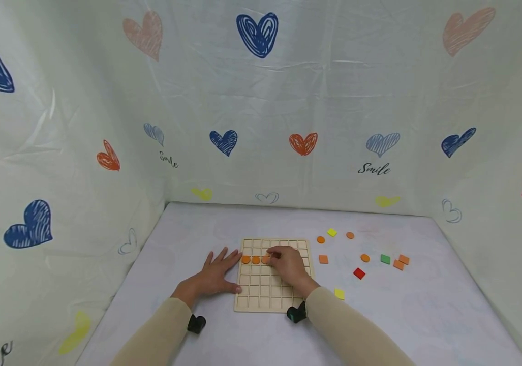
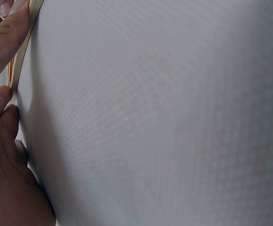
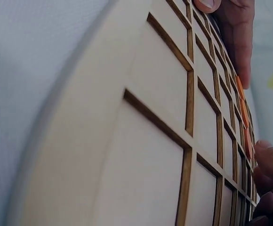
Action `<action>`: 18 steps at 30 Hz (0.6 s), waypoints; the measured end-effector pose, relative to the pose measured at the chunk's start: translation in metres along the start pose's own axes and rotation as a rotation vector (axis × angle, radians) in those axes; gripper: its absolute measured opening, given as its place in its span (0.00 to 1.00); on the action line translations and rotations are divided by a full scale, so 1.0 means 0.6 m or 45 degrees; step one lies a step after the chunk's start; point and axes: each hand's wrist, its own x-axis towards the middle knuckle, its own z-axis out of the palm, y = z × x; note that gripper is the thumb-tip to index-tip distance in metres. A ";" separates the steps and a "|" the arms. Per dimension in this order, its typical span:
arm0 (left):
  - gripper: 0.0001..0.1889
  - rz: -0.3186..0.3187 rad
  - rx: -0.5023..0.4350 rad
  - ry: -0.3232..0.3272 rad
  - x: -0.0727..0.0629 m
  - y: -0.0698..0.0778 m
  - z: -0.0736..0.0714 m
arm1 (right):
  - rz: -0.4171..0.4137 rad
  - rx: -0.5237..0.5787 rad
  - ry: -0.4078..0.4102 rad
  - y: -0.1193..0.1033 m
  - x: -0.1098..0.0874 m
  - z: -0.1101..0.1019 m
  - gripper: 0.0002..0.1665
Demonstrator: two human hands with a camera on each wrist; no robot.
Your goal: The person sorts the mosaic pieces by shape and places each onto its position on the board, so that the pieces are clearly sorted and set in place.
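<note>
**Three orange discs (image 1: 255,260) lie in a row on the wooden grid board (image 1: 261,304), between two sets of fingers**

We find the discs side by side on the board. The leftmost is just beside the left hand's (image 1: 217,276) upper fingertips, the next one is a little farther right, and the third lies right at the tips of the right hand's (image 1: 289,264) thumb and index finger. Those right fingers are bent down toward that third disc; we cannot tell whether they pinch it or only touch it. The left fingers are spread wide, with the thumb against the board's left edge and the upper fingertips near that same edge.

To the right of the right fingers, off the board, we see loose pieces on the white tabletop (image 1: 196,223). Nearest are an orange square (image 1: 323,259) level with the fingertips and, farther up, an orange disc (image 1: 320,239) and a yellow square (image 1: 332,232). Beyond these we see two more orange discs (image 1: 365,258), a red square (image 1: 359,273), a green square (image 1: 385,259) and, farthest from the fingers, two orange squares (image 1: 398,265) close together. Another yellow square (image 1: 339,294) lies nearer the right forearm.

Behind the fingers, beige sleeves (image 1: 159,333) cover both forearms, with a black device at each wrist. Past the tabletop's far edge, we see a white sheet (image 1: 196,91) printed with hearts.
</note>
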 end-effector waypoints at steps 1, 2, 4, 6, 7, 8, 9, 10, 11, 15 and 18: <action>0.55 -0.001 -0.002 0.000 0.000 0.000 0.000 | -0.007 0.007 0.006 0.001 0.000 -0.001 0.14; 0.55 -0.002 0.002 -0.002 0.000 0.001 -0.001 | -0.009 0.010 0.009 0.003 0.001 -0.002 0.14; 0.55 -0.002 -0.002 -0.005 -0.001 0.002 -0.002 | -0.018 0.036 0.020 0.006 0.001 -0.006 0.13; 0.56 -0.003 0.000 -0.011 -0.002 0.004 -0.004 | -0.018 0.071 0.025 0.008 0.002 -0.010 0.13; 0.56 -0.002 0.002 -0.014 -0.003 0.005 -0.004 | -0.019 0.089 0.027 0.008 0.002 -0.013 0.13; 0.56 -0.001 0.001 -0.014 -0.004 0.007 -0.006 | -0.015 0.112 0.027 0.008 0.002 -0.016 0.13; 0.56 0.000 -0.003 -0.013 -0.005 0.008 -0.007 | -0.015 0.134 0.028 0.008 0.001 -0.018 0.13; 0.56 -0.003 -0.003 -0.017 -0.006 0.009 -0.007 | -0.014 0.150 0.026 0.009 0.002 -0.021 0.13; 0.56 -0.004 0.002 -0.021 -0.007 0.010 -0.008 | -0.011 0.160 0.022 0.009 0.002 -0.024 0.14; 0.56 -0.010 0.013 -0.033 -0.006 0.012 -0.009 | -0.011 0.184 0.018 0.016 0.002 -0.036 0.15; 0.56 -0.016 0.016 -0.043 -0.003 0.012 -0.009 | 0.006 0.195 0.025 0.022 0.002 -0.052 0.16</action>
